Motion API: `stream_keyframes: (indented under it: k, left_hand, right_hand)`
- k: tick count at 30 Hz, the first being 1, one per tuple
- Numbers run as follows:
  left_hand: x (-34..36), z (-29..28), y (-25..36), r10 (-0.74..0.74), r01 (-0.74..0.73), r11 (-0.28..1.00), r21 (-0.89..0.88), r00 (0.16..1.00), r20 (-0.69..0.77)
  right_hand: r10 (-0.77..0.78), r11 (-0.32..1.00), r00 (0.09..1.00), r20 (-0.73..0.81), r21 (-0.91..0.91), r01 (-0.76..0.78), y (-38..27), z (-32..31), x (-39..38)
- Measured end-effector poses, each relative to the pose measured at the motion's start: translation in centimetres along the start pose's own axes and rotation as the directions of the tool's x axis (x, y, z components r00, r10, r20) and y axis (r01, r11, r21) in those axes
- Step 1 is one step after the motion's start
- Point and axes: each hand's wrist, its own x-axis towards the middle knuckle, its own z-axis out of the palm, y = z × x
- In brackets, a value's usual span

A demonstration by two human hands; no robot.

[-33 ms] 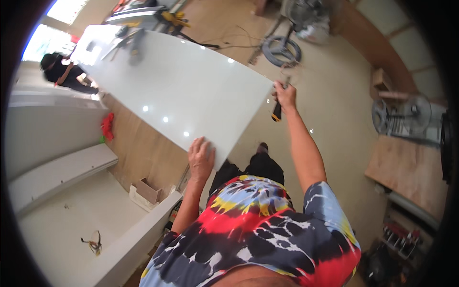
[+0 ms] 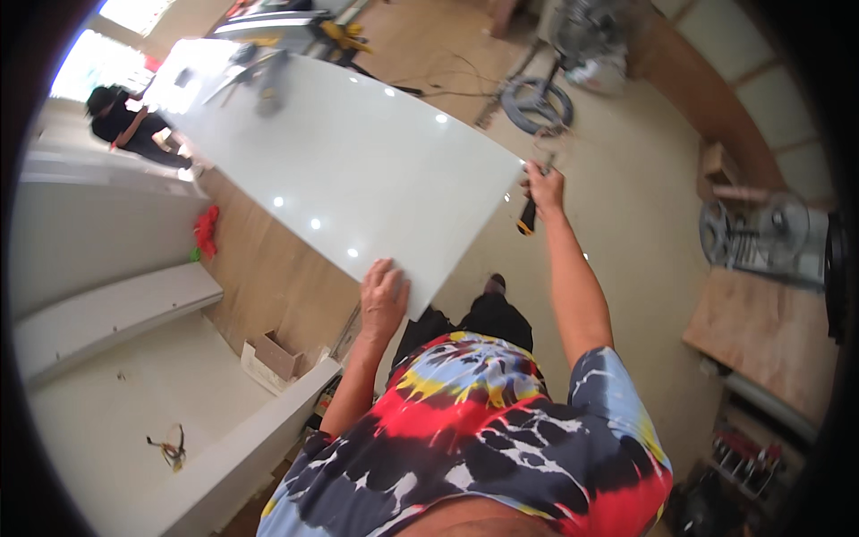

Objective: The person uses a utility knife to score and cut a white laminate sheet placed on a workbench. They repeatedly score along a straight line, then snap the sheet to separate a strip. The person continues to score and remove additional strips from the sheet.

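A large glossy white panel (image 2: 358,170) stretches from my body toward the far left, with light spots reflected in it. My left hand (image 2: 384,300) rests on its near end, fingers stretched out over the surface by the left corner. At the panel's right corner is my right hand (image 2: 545,190), closed round a hand tool with a black handle (image 2: 527,217) and a yellow end. A thin metal part of that tool sticks out beyond the fingers; its exact kind is unclear. The right fingers are at the panel's edge, but whether they grip it cannot be told.
Another person (image 2: 125,125) is at the panel's far left end. Blurred tools (image 2: 268,80) lie on the panel's far part. A grey wheel-shaped base (image 2: 537,106) stands beyond the right corner. White cabinet parts (image 2: 116,313) are at left, a wooden board (image 2: 761,331) at right.
The whole view has shifted slightly, so the panel and both hands appear a little farther right and lower. Both hands keep their places at the panel's near corners.
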Motion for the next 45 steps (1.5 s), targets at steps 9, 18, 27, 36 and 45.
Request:
stream_keyframes:
  k: [9,18,27,36,45]
  left_hand:
    - [-5.3,-3.1,-5.3,-0.269,0.252,0.939,-0.232,0.962,-0.041]
    - [-6.5,-2.5,-7.7,-0.36,0.758,-0.213,-0.617,0.526,0.77]
    - [-3.1,-0.7,-2.2,0.013,0.9,-0.259,-0.351,0.366,0.93]
    - [-2.2,0.8,0.2,-0.028,0.684,-0.688,-0.242,0.308,0.951]
    - [-5.4,3.2,-1.1,-0.02,0.205,-0.97,-0.129,0.463,0.886]
  right_hand:
    - [-0.122,0.957,0.969,-0.214,-0.283,0.058,-0.6,0.4,3.3]
    - [0.093,0.972,0.916,-0.389,-0.165,-0.168,-0.7,1.5,5.9]
    - [0.147,0.893,0.917,-0.37,-0.348,-0.284,2.5,-0.3,12.4]
    - [0.427,0.892,0.904,0.017,-0.17,-0.418,-5.0,0.2,6.6]
    - [0.571,0.786,0.804,0.169,-0.397,-0.475,-5.9,-1.3,11.4]
